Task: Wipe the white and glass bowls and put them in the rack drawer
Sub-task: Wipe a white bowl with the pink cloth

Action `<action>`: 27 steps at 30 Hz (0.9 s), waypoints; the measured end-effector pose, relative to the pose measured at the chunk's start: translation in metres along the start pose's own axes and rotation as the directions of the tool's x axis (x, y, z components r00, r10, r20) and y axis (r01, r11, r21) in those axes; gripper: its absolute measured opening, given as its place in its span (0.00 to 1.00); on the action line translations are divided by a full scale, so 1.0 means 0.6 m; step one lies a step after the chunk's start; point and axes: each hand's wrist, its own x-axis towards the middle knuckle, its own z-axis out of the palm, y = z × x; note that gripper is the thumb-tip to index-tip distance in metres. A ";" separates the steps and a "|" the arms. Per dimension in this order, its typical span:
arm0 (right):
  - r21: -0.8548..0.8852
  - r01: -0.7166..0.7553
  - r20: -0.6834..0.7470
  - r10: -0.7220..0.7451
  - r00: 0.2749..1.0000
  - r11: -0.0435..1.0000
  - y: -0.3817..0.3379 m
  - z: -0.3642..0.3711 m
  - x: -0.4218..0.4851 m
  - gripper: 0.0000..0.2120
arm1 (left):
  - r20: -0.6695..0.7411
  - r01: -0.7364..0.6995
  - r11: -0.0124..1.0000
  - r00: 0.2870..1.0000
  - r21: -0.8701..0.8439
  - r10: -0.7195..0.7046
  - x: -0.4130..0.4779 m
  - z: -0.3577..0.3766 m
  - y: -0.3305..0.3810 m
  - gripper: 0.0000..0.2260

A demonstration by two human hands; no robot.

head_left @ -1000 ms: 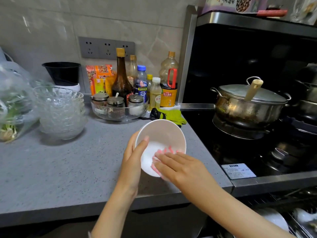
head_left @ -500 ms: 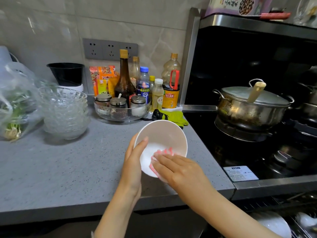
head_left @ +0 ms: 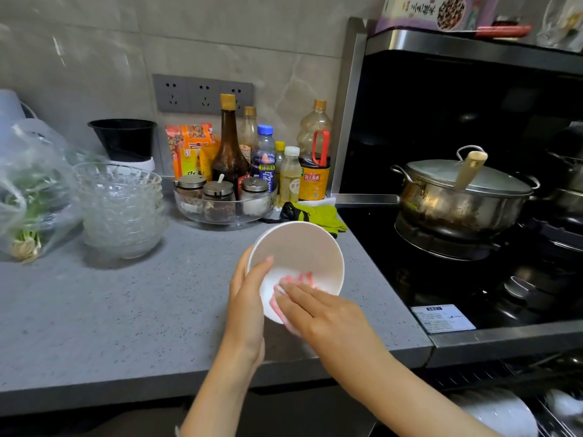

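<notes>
Just below the right hand (head_left: 318, 313) the rack drawer (head_left: 504, 411) shows white dishes. That hand lies flat, fingers straight, pressing a pink cloth (head_left: 296, 279) against the inside of the white bowl (head_left: 299, 247). The left hand (head_left: 247, 298) grips the tilted bowl's left rim, thumb inside. Farther off, well left of the left hand, the glass bowls (head_left: 121, 209) stand stacked on the worktop (head_left: 94, 310)

A: How is the scene lit?
B: Soft, even light is cast from above; only a faint shadow is thrown on the worktop (head_left: 94, 316) beneath the glass bowls (head_left: 120, 209). The stove recess (head_left: 441, 115) is left dark.
A: And sharpness?
B: Mild blur is seen throughout; straight lines are bowed toward the edges.
</notes>
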 end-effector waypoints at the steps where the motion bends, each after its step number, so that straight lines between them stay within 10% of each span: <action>1: 0.013 -0.048 0.009 0.048 0.999 0.999 -0.008 0.000 0.004 0.12 | -0.021 0.005 1.000 1.000 -0.026 -0.006 -0.004 0.005 -0.006 0.09; 11: -0.027 0.081 -0.014 -0.081 0.997 0.996 0.016 -0.005 -0.018 0.09 | 0.097 -0.020 0.989 0.995 0.146 0.006 0.012 -0.013 0.021 0.09; 21: 0.089 -0.061 -0.032 0.064 0.997 0.994 -0.011 -0.015 0.006 0.12 | -0.007 0.054 0.997 0.998 -0.059 -0.054 -0.009 0.014 -0.012 0.26; 27: -0.008 0.118 0.017 -0.118 0.993 0.993 0.025 -0.018 -0.008 0.13 | 0.065 -0.012 0.996 0.998 0.088 0.007 0.002 -0.003 0.012 0.13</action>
